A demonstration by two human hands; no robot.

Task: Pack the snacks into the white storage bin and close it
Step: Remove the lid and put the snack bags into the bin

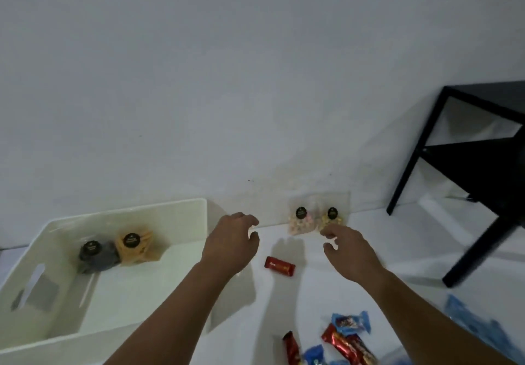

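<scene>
Centre frame: right hand (pixel 345 246) nearer, fingers loosely spread, empty, just below-right of two clear snack pouches (pixel 316 218) propped against wall; left hand (pixel 231 241) empty, half-curled.

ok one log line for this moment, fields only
left hand empty, beside white bin | right hand reaching clear snack bags by wall | in bin: two pouches | lid not seen
</scene>
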